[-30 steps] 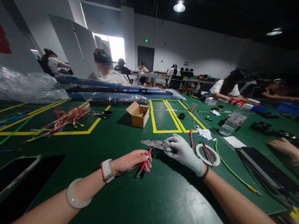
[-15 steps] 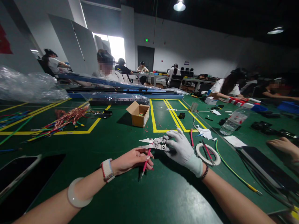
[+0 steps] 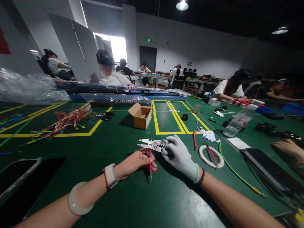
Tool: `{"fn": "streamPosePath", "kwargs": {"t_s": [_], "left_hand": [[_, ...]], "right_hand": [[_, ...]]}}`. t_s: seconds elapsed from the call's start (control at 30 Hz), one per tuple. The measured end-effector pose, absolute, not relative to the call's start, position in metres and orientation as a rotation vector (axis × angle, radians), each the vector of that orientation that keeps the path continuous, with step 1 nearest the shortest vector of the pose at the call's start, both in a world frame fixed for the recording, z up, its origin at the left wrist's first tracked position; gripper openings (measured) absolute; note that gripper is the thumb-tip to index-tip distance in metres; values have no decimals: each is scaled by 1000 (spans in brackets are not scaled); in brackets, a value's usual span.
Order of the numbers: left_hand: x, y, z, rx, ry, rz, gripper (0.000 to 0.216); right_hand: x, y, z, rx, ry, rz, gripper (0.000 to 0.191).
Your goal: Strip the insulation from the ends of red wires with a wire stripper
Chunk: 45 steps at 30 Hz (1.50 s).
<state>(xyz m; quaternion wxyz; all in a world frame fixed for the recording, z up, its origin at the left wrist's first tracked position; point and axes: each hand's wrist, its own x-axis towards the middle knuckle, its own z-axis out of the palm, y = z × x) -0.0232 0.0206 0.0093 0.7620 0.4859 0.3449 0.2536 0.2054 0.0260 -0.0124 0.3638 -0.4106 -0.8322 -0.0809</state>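
My bare left hand (image 3: 140, 161) pinches a short red wire (image 3: 150, 163) between thumb and fingers. The wire stands roughly upright, its lower tip pointing down at the green table. In my gloved right hand (image 3: 178, 153) is a wire stripper (image 3: 154, 145), its jaws pointing left and slightly apart; the glove hides its handles. The wire's upper end reaches the stripper's jaws, but whether the blades grip it cannot be made out. To the right of the glove a red wire piece (image 3: 194, 140) and a white ring of tape (image 3: 201, 157) lie on the table.
A small cardboard box (image 3: 142, 118) stands ahead. At the left lies a bundle of wires with copper strands (image 3: 71, 118). A water bottle (image 3: 238, 122), a yellow-green wire (image 3: 234, 172) and a dark flat device (image 3: 273, 169) are on the right. A co-worker's hand (image 3: 288, 148) rests at the right edge.
The wire stripper and my right hand have shifted slightly left. The red wire has turned from slanted to nearly upright. Across the table, a person's arm has come forward onto the wrapped parts.
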Motion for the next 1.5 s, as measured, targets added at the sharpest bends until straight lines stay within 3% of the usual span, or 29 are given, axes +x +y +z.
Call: {"fn": "streamPosePath", "kwargs": {"t_s": [0.13, 0.6, 1.0, 1.33, 1.5], "left_hand": [[-23, 22, 8, 1055, 729, 557, 38], [-25, 24, 6, 1082, 683, 526, 34], [-29, 28, 0, 1067, 689, 546, 32], [-31, 27, 1, 1090, 670, 520, 29], [-31, 26, 0, 1097, 649, 522, 31]], "right_hand": [[207, 28, -16, -1091, -2162, -157, 7], [212, 20, 3, -1181, -2171, 218, 11], [223, 51, 17, -1162, -2202, -161, 8], [189, 142, 108, -1277, -2490, -726, 16], [169, 183, 129, -1066, -2564, -878, 28]]}}
